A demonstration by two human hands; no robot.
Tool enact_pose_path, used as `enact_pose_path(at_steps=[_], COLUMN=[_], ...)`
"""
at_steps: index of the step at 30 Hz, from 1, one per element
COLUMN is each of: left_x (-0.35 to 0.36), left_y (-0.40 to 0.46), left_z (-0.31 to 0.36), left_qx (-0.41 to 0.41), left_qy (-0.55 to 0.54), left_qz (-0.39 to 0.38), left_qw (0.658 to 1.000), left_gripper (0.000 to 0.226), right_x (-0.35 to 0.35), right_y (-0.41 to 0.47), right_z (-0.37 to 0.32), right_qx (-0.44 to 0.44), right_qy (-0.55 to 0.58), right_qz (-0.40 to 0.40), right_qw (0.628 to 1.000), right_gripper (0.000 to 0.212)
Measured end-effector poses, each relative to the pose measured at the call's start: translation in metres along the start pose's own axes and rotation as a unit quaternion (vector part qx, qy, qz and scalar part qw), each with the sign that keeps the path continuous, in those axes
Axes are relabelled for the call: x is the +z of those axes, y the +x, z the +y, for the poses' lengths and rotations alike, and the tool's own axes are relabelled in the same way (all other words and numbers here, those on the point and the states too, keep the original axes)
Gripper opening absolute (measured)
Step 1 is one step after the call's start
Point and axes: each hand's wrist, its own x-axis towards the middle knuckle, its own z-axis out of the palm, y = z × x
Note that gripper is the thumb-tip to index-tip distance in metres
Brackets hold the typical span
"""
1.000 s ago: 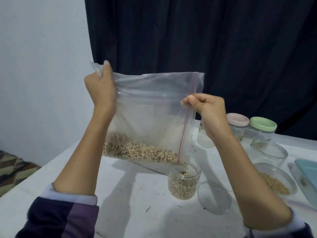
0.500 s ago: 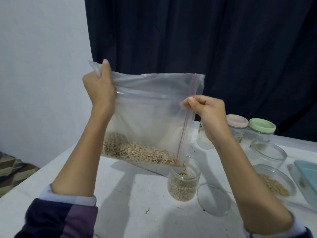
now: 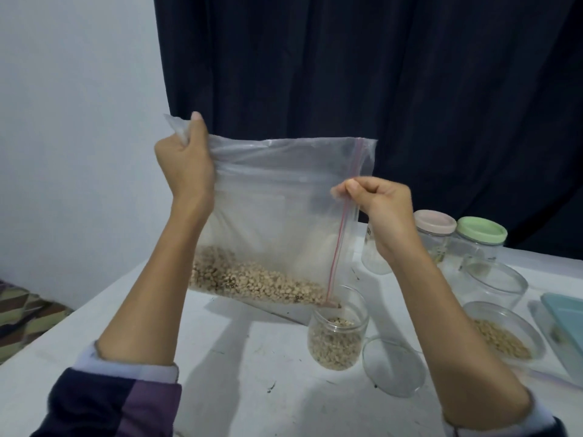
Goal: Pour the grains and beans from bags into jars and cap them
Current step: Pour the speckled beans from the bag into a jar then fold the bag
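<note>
Tilting the bag (image 3: 268,222), the left hand (image 3: 184,165) gripped its raised corner, the right hand (image 3: 381,206) pinched the zip edge; beans (image 3: 252,280) should trickle slowly into the jar (image 3: 337,335).

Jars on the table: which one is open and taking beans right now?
The small clear jar under the zip bag's lower corner, partly filled with beans. The pink-lidded jar and green-lidded jar behind are capped.

Both raised hands, left (image 3: 184,167) and right (image 3: 383,205), have curled fingers.
</note>
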Motion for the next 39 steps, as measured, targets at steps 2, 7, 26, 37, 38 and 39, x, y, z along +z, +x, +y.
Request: enact_pose_path(at_steps=[2, 7, 26, 37, 38, 39], left_x=[-0.003, 0.001, 0.003, 0.001, 0.001, 0.002], left_y=[0.004, 0.002, -0.008, -0.006, -0.006, -0.007], left_z=[0.0, -0.001, -0.003, -0.001, -0.001, 0.0], left_qx=[-0.008, -0.004, -0.017, -0.021, -0.019, -0.017], left_qy=[-0.006, -0.002, -0.004, -0.013, -0.016, -0.016], left_qz=[0.013, -0.003, -0.016, -0.007, -0.009, -0.011], left_qw=[1.0, 1.0, 1.0, 1.0, 1.0, 1.0], left_gripper=[0.054, 0.055, 0.056, 0.061, 0.061, 0.061], right_x=[-0.003, -0.004, -0.004, -0.003, -0.002, -0.002], right_y=[0.002, 0.001, 0.001, -0.001, -0.001, -0.001], right_z=[-0.001, 0.003, 0.014, 0.01, 0.01, 0.01], right_qx=[-0.006, 0.004, 0.026, -0.004, -0.006, -0.008], right_qy=[0.006, 0.0, 0.006, -0.026, -0.026, -0.029], right_qz=[0.008, 0.004, 0.008, 0.01, 0.014, 0.018], right_qw=[1.0, 1.0, 1.0, 1.0, 1.0, 0.999], right_gripper=[0.02, 0.022, 0.021, 0.027, 0.027, 0.026])
